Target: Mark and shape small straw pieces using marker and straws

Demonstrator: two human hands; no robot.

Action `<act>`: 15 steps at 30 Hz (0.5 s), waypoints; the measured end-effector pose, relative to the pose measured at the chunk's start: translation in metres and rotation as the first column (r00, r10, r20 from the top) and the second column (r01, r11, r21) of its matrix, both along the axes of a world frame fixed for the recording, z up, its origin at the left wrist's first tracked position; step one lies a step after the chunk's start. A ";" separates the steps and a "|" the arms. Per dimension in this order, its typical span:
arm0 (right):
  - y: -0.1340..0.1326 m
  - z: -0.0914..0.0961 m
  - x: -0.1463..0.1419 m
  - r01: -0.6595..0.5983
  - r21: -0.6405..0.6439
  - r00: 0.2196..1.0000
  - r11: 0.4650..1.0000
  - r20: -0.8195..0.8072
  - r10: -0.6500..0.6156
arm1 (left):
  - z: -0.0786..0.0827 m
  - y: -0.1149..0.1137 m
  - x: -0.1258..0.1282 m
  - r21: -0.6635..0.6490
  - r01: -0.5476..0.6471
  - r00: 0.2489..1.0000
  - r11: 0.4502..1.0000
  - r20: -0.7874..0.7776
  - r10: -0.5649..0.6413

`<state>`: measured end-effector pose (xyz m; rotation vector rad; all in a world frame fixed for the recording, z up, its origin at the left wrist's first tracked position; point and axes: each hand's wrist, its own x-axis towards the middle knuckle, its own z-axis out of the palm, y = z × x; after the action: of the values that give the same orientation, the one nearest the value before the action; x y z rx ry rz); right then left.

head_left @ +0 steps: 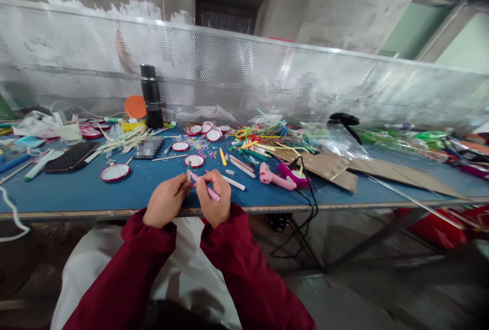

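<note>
My left hand [164,201] is closed in a pinch on a small narrow piece [189,168], pale with a grey upper end; its kind is too small to make out. Beside it, my right hand [217,207] grips a pink marker pen [213,194] like a writing tool, its front end close to the small piece. Whether the pen touches it I cannot tell. Just beyond the hands lies a round white lid with a red rim [194,161]. A white marker [235,183] and a small pen cap [229,172] rest right of my right hand.
A pink glue gun [277,177] with a black cable lies to the right, before cardboard pieces [324,167]. Coloured pipe cleaners [278,134] are heaped behind. A black bottle [152,97] stands by the perforated metal screen [229,75]. A phone [72,157] lies left.
</note>
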<state>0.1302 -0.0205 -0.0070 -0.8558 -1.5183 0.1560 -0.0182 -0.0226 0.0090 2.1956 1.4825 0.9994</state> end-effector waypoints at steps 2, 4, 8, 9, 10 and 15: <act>0.000 0.000 0.000 -0.011 -0.004 1.000 1.000 0.014 0.011 | 0.001 -0.001 0.001 0.006 -0.006 1.000 1.000 -0.014 0.006; -0.001 0.001 0.000 -0.007 -0.014 1.000 1.000 0.014 0.007 | 0.002 -0.001 0.002 0.009 -0.007 1.000 1.000 -0.022 0.007; 0.000 0.000 0.001 -0.012 -0.022 1.000 1.000 0.015 0.012 | 0.003 -0.002 0.001 0.004 -0.006 1.000 1.000 -0.025 0.006; 0.000 0.000 0.001 -0.013 -0.019 1.000 1.000 0.016 0.013 | 0.003 -0.001 0.001 0.004 -0.009 1.000 1.000 -0.026 0.009; 0.000 0.000 0.000 -0.012 -0.018 1.000 1.000 0.014 0.013 | 0.002 -0.001 0.001 0.004 -0.013 1.000 1.000 -0.027 0.013; 0.001 0.000 0.001 -0.003 -0.018 1.000 1.000 0.008 0.003 | 0.001 0.000 0.000 0.015 -0.006 0.999 1.000 -0.040 0.007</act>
<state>0.1307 -0.0198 -0.0073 -0.8693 -1.5281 0.1685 -0.0179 -0.0224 0.0098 2.2353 1.5058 0.9767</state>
